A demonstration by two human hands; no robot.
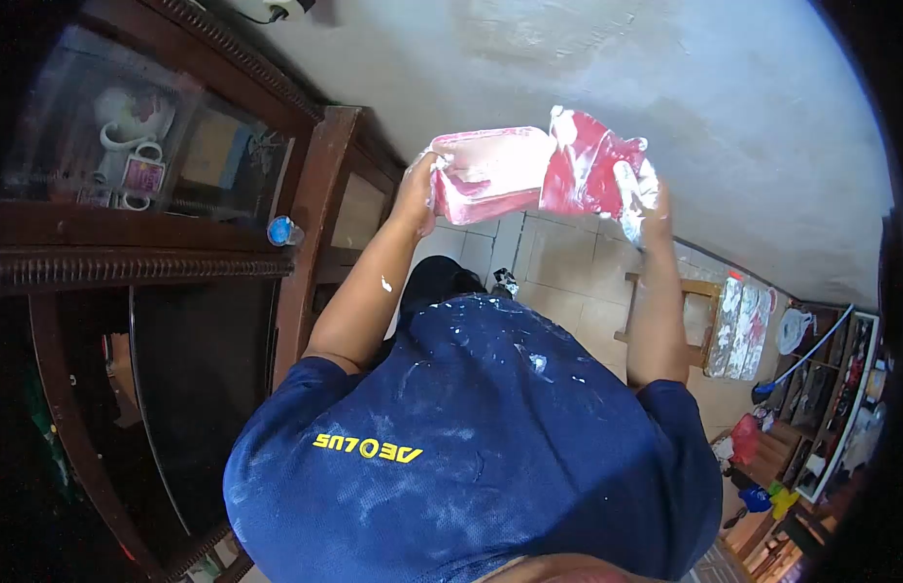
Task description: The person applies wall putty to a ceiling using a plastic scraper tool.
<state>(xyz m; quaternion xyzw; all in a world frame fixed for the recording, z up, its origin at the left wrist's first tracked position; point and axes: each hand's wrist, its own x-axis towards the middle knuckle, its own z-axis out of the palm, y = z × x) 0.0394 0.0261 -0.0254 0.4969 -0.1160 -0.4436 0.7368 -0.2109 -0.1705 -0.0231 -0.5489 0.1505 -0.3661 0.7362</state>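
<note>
In the head view, my left hand (419, 197) grips the left end of a pink plastic tub (490, 206) with white paste smeared over its inside and rim. My right hand (654, 216), coated in white around the fingers, is closed on a red flat scraper-like piece (586, 165) streaked with the same paste. That red piece overlaps the tub's right edge in this view. Both hands are raised in front of the grey wall (763, 146), and white specks dot my left forearm.
A dark wooden cabinet (320, 194) with glass doors stands at the left, with a blue-lidded cup (281, 231) on its ledge. Tiled floor (558, 257) lies below. At the right are a paste-smeared wooden stool (738, 325) and a shelf rack (850, 398) holding mixed items.
</note>
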